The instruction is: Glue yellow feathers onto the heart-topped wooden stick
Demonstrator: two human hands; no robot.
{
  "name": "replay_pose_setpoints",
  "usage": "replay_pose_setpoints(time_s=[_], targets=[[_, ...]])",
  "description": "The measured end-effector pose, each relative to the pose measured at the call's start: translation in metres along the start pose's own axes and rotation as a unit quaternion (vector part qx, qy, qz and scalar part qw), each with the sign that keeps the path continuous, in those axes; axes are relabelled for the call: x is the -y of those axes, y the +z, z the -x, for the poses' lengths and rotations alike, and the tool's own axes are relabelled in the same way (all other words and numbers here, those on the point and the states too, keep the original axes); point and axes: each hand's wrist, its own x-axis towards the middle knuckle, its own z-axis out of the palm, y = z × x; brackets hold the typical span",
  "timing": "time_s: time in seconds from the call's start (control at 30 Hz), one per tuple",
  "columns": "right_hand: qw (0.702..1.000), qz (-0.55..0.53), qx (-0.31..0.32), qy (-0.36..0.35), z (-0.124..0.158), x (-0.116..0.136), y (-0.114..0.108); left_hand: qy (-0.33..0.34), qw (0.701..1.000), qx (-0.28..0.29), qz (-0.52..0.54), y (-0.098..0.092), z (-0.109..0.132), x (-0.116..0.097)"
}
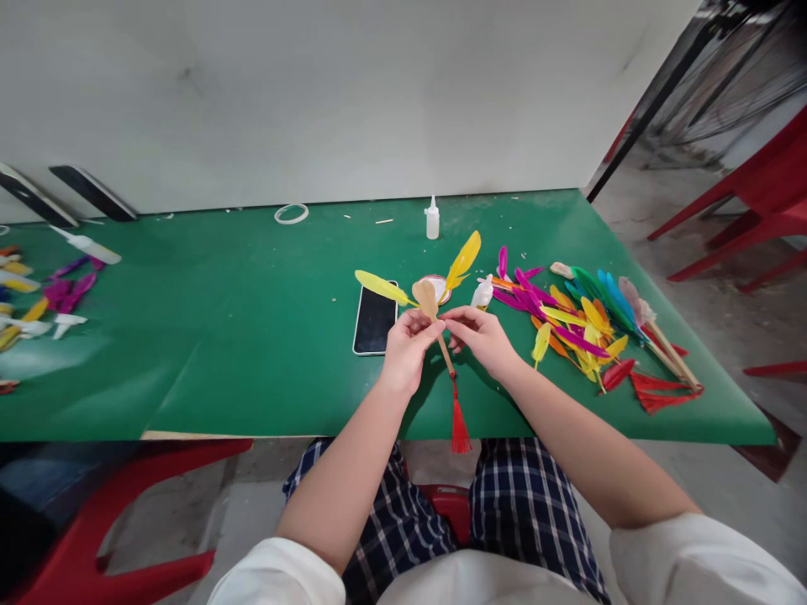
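My left hand (408, 346) is closed around a flat wooden fan handle (426, 298) with a rounded, spoon-like top and a thin stick. A red tassel (461, 424) hangs from the stick's lower end, over the table's front edge. One yellow feather (382, 286) slants out to the left of the rounded top, and another yellow feather (465, 259) rises to the right. My right hand (482, 334) is closed in a pinch beside the stick, its fingertips meeting those of my left hand. What the right fingertips hold is hidden.
On the green table (252, 336) lies a phone (373, 323). Glue bottles (432, 220) stand behind and beside my hands, near a small round lid (441, 286). Loose feathers (577, 328) and a feathered fan with a red tassel (661, 391) lie right; more craft pieces (60, 294) lie far left.
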Motion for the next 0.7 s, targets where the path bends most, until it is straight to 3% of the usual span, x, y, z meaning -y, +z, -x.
replay_pose_setpoints(time_s=[0.17, 0.7], targets=[[1.0, 0.01, 0.007, 0.012, -0.0005, 0.0006, 0.0007, 0.009, 0.999, -0.021, -0.03, 0.001, 0.0005, -0.001], [1.0, 0.001, 0.01, 0.019, -0.0004, -0.0006, -0.0001, 0.007, 0.999, -0.013, -0.043, 0.0004, 0.0004, -0.0002]])
